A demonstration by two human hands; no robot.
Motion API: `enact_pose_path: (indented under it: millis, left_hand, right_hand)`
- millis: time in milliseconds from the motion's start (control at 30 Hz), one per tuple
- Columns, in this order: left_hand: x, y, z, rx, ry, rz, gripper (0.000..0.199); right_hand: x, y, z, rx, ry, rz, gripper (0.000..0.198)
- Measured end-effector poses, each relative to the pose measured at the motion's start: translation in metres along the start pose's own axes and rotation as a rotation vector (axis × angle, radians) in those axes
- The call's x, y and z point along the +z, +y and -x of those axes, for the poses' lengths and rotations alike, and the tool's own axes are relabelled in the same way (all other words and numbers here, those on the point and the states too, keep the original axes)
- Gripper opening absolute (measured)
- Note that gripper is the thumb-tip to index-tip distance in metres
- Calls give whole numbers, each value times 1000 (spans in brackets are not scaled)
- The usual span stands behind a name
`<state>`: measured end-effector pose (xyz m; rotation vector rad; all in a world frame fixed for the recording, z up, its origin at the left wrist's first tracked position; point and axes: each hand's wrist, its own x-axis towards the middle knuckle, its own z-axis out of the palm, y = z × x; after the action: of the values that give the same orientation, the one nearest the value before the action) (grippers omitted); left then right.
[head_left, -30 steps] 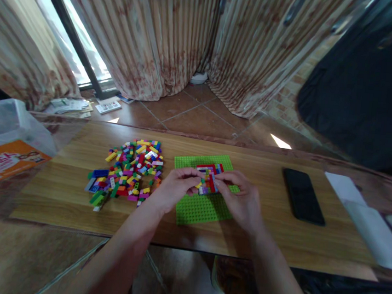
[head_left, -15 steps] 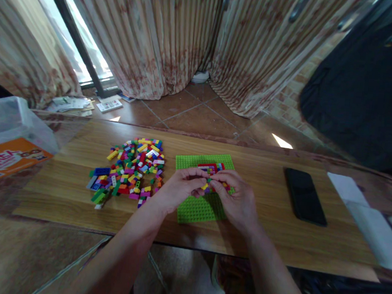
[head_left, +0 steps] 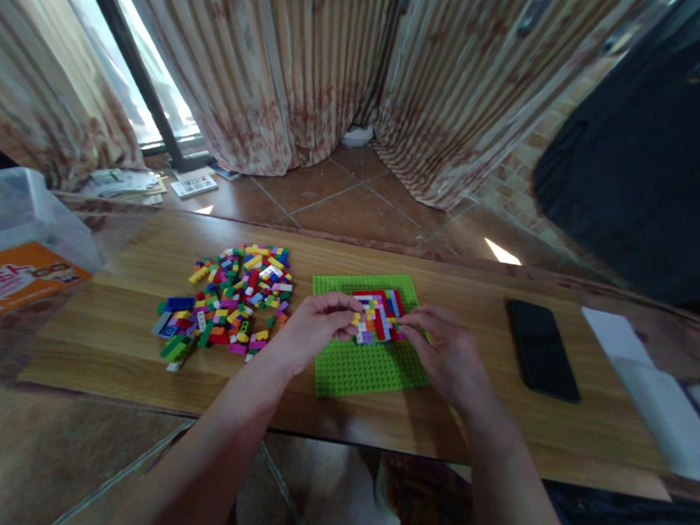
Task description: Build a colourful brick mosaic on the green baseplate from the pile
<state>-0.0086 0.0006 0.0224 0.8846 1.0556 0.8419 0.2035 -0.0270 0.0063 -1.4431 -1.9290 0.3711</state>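
Observation:
My left hand (head_left: 317,325) is closed in a pinch at the left side of the brick build, with a small yellow toy brick (head_left: 356,318) at its fingertips. Across from it, my right hand (head_left: 444,346) is pinched at the build's right edge; a tiny brick, seemingly green, shows at its fingertips, mostly hidden. Between the hands lies a flat, many-coloured build (head_left: 380,317) of red, white, purple, yellow and blue bricks. It sits on the upper part of a green studded baseplate (head_left: 369,376).
A loose pile of toy bricks (head_left: 241,297) spreads left of the baseplate on the wooden table (head_left: 113,339). Further left stands a clear plastic box (head_left: 19,222) with an orange label. A black phone (head_left: 543,350) and white papers (head_left: 624,371) lie to the right.
My hands were together over the build, fingertips meeting at small yellow and green bricks. They have since drawn apart, the right hand moving right, and more of the build shows.

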Motion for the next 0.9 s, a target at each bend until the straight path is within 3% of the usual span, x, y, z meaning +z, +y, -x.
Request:
enact_pose_path:
  millis: [700,900]
  left_hand:
    - [-1,2,3,-2,-1,-18,10]
    - [-1,3,3,-8,15,-33,9]
  right_hand:
    - [4,1,-1,-151,-15,192,21]
    - [7,1,-1,-102,11,149,19]
